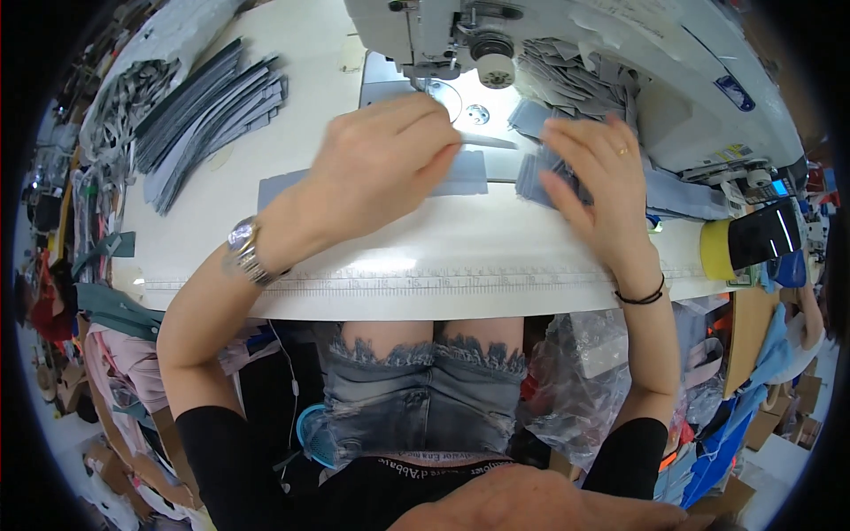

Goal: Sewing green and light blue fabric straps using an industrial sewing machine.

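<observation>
My left hand (381, 159) is closed beside the needle area of the sewing machine (434, 66). A thin grey pointed piece (491, 142) shows just right of its fingertips; whether the fingers grip it I cannot tell. Beneath that hand lies a flat grey-blue fabric strip (460, 173), partly covered by my wrist. My right hand (598, 168), slightly blurred, has its fingers apart. It is over a small stack of grey-blue fabric pieces (536, 181), and nothing shows in its grasp.
Long grey fabric strips (212, 115) lie in a pile at the far left. Crumpled grey pieces (575, 80) are heaped under the machine arm. A black and yellow cylinder (753, 239) stands at the right. A printed ruler (398, 283) runs along the table's front edge.
</observation>
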Action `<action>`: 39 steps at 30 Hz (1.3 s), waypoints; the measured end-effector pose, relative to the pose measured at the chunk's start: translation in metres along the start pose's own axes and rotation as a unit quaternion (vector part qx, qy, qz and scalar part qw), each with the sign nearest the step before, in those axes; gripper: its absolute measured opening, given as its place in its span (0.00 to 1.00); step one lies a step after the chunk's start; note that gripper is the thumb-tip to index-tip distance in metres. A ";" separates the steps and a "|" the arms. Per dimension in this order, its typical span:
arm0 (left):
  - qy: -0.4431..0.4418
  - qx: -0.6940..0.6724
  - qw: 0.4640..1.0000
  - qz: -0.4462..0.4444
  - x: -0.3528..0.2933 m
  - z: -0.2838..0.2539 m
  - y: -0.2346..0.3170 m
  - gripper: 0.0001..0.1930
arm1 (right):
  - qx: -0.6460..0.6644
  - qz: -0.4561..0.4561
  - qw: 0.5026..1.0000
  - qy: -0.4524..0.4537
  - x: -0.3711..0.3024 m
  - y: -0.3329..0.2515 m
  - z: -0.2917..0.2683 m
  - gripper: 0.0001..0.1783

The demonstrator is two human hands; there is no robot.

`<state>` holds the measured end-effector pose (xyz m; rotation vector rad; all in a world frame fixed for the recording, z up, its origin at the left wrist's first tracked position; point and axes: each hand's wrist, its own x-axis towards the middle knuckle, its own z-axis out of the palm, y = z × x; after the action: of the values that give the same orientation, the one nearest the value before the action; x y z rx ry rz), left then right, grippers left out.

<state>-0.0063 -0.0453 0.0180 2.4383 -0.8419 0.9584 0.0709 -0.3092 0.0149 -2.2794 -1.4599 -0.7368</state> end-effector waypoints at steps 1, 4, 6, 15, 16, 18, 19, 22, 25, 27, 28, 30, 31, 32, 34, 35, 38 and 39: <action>0.015 0.052 0.998 0.013 -0.008 -0.008 -0.004 0.06 | 0.003 -0.001 1.000 0.001 -0.001 -0.008 0.002 0.20; -0.019 0.109 0.994 0.027 -0.021 -0.020 -0.020 0.06 | 0.054 -0.081 0.993 -0.062 0.007 -0.036 0.016 0.22; -0.045 0.123 0.990 0.043 -0.020 -0.022 -0.024 0.06 | 0.046 -0.073 0.989 -0.121 0.020 -0.052 0.028 0.25; -0.095 0.063 0.993 -0.031 -0.034 -0.002 -0.035 0.10 | 0.057 -0.055 0.995 -0.060 0.044 -0.045 0.050 0.21; -0.098 0.069 0.993 -0.012 -0.035 -0.003 -0.035 0.12 | 0.070 -0.036 0.995 -0.059 0.043 -0.044 0.046 0.20; -0.096 0.072 0.993 -0.003 -0.037 -0.001 -0.036 0.14 | 0.085 -0.038 0.993 -0.077 0.042 -0.040 0.045 0.19; -0.095 0.076 0.993 0.007 -0.037 0.000 -0.037 0.16 | 0.099 -0.038 0.990 -0.094 0.043 -0.039 0.045 0.18; -0.081 0.065 0.995 0.014 -0.041 0.001 -0.039 0.16 | 0.094 -0.051 0.992 -0.070 0.043 -0.037 0.052 0.17; -0.057 0.056 0.997 0.022 -0.040 0.003 -0.040 0.16 | 0.096 -0.044 0.992 -0.072 0.044 -0.036 0.051 0.16; -0.034 0.051 0.998 0.001 -0.039 0.003 -0.042 0.16 | 0.097 -0.043 0.992 -0.072 0.044 -0.038 0.052 0.16; -0.009 0.047 0.999 -0.018 -0.037 0.002 -0.043 0.16 | 0.096 -0.041 0.992 -0.071 0.045 -0.039 0.053 0.16; 0.016 0.066 0.997 -0.033 -0.030 -0.003 -0.046 0.16 | 0.094 -0.041 0.992 -0.070 0.045 -0.039 0.053 0.16; 0.043 0.087 0.994 -0.048 -0.028 -0.004 -0.047 0.16 | 0.092 -0.043 0.992 -0.069 0.044 -0.039 0.053 0.16; 0.041 0.087 0.994 -0.048 -0.028 -0.003 -0.045 0.16 | 0.093 -0.042 0.992 -0.068 0.044 -0.039 0.054 0.16; -0.009 -0.003 1.000 -0.017 -0.029 0.002 -0.040 0.14 | 0.088 -0.041 0.993 -0.066 0.043 -0.039 0.055 0.16; -0.010 -0.003 1.000 -0.018 -0.030 0.003 -0.039 0.14 | 0.089 -0.041 0.993 -0.066 0.042 -0.039 0.055 0.16; -0.064 -0.025 0.997 -0.040 -0.034 0.004 -0.038 0.12 | 0.092 -0.033 0.993 -0.067 0.042 -0.040 0.055 0.17; -0.066 -0.023 0.996 -0.046 -0.037 0.003 -0.039 0.11 | 0.088 -0.037 0.993 -0.065 0.042 -0.041 0.055 0.16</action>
<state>-0.0013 -0.0030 -0.0154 2.4983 -0.7778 0.7440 0.0615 -0.2317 -0.0046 -2.1843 -1.6076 -0.4653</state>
